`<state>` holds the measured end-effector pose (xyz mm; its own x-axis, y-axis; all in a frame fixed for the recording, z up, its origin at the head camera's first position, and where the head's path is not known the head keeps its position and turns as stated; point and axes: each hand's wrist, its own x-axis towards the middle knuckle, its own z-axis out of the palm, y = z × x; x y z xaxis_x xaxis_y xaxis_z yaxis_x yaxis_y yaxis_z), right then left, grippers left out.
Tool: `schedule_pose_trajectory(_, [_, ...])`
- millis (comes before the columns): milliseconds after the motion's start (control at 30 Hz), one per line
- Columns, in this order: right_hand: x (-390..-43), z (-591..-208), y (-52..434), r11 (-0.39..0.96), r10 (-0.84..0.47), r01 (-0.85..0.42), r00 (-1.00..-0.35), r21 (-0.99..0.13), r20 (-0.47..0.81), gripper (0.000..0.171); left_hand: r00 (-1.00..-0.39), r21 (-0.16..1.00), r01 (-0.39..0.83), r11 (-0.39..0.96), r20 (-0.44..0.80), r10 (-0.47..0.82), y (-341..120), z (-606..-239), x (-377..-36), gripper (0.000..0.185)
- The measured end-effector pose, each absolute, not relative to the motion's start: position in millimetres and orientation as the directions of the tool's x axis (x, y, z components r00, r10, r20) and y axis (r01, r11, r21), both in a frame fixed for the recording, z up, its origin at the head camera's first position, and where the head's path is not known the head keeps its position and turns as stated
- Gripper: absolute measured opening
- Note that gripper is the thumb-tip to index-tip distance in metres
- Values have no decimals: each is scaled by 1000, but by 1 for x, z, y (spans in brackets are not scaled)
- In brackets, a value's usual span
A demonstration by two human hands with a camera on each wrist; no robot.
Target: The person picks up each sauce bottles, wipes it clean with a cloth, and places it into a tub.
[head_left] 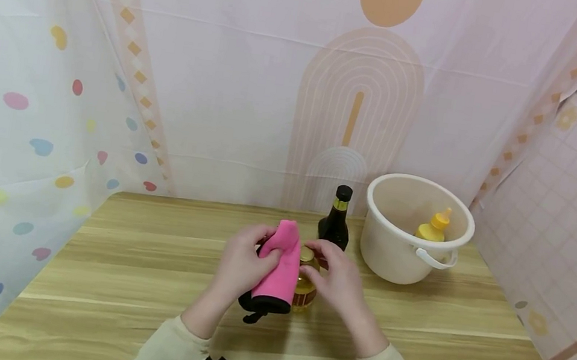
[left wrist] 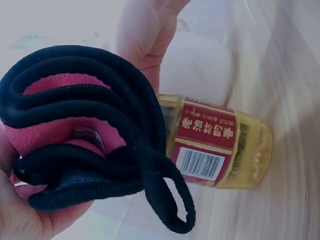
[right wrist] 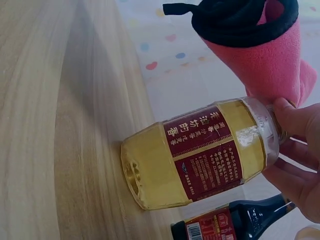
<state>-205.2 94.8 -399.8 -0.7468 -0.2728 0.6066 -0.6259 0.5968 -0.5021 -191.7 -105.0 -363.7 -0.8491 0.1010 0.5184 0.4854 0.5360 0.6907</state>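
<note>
A wooden surface (head_left: 143,282) carries a white bucket (head_left: 406,244) at the back right, with a yellow bottle (head_left: 432,226) inside it. Just left of the bucket stands a dark bottle (head_left: 335,219). In front of it, the left hand (head_left: 238,268) grips a folded pink cloth (head_left: 280,264) with black trim against a small jar (right wrist: 200,150) of yellow liquid, while the right hand (head_left: 341,281) pinches the jar's top.

Bright, even, soft light throughout, faint shadows beside the bucket (head_left: 413,233) on the tabletop (head_left: 143,282); head view bows at its edges; wrist views hazy, washed-out, tabletop grain streaked with blur.
</note>
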Motion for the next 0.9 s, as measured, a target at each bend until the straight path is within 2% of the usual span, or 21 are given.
schedule_pose_trajectory(267, [-210,-401,97,553,-283,-620,-768,-557,574,37,-821,681,532,503,560,111,-96,-377,-196,19])
schedule_pose_trajectory(667, [-212,-400,99,546,-298,-616,-776,-568,556,41,-879,692,456,560,449,161,-99,-381,-199,18])
schedule_pose_trajectory(900, [-211,-400,99,544,-295,-606,-786,-580,544,40,-875,662,458,594,453,171,-99,-382,-197,18])
